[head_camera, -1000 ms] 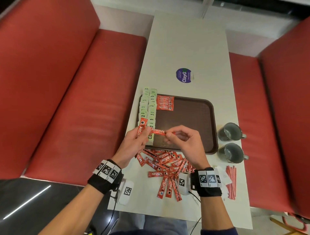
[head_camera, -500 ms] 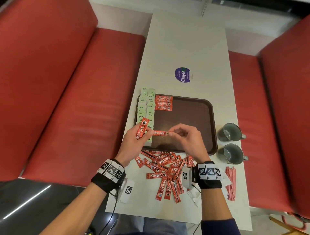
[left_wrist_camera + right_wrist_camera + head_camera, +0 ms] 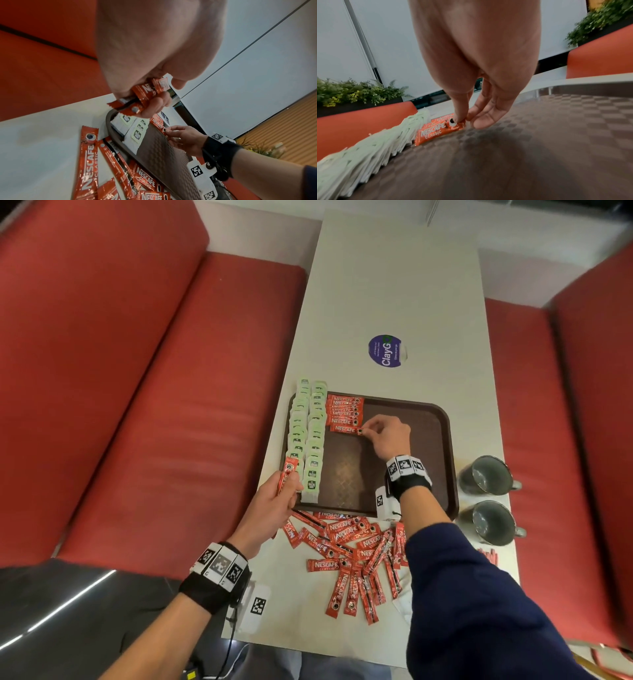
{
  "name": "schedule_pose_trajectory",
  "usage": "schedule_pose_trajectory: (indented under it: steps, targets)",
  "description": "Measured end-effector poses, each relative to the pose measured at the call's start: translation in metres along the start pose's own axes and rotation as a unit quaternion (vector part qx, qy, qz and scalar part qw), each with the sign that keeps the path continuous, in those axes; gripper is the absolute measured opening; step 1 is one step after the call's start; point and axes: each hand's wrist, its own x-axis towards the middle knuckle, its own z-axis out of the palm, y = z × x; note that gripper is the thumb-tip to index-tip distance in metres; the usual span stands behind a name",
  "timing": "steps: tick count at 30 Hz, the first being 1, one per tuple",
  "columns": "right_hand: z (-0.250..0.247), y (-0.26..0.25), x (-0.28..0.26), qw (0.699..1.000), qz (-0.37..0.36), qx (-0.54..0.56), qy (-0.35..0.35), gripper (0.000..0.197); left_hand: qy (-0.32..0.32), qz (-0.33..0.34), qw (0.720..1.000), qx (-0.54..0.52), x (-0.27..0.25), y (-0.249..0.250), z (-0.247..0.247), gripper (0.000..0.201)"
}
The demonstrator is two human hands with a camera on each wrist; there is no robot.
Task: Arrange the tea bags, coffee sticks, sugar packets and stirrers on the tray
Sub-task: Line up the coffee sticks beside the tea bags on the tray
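A brown tray (image 3: 428,412) lies on the white table. Two rows of green tea bags (image 3: 308,433) run along its left side, and a short stack of red coffee sticks (image 3: 344,409) lies beside them at the far end. My right hand (image 3: 368,431) pinches the end of one coffee stick (image 3: 344,429) (image 3: 435,132) that lies flat on the tray under that stack. My left hand (image 3: 286,484) grips a small bunch of coffee sticks (image 3: 287,474) (image 3: 144,94) at the tray's near left corner. A loose pile of coffee sticks (image 3: 352,549) lies on the table in front of the tray.
Two grey mugs (image 3: 486,474) (image 3: 493,522) stand right of the tray. Red stirrers (image 3: 489,554) lie near the table's right edge, mostly hidden by my right sleeve. A purple round sticker (image 3: 386,350) is on the table beyond the tray. Red benches flank the table.
My right hand has carried one coffee stick away from the left hand to the far left of the tray and laid it under the stack. The left hand stayed with its bunch.
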Motion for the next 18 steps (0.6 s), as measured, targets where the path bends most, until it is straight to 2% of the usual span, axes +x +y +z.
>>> schedule_pose_trajectory:
  steps: [6,11,18]
  targets:
    - [0.022,-0.004,0.016,1.000,0.022,0.003,0.019,0.016,-0.017,-0.006,1.000,-0.002,-0.003,0.002,-0.003,0.043]
    - [0.031,-0.007,0.014,0.999,0.037,0.002,0.035,0.006,-0.022,-0.009,1.000,0.002,-0.003,0.003,-0.002,0.041]
    - [0.038,-0.018,0.004,0.997,0.050,-0.002,0.061,0.034,-0.025,-0.009,1.000,0.002,-0.003,0.001,-0.003,0.039]
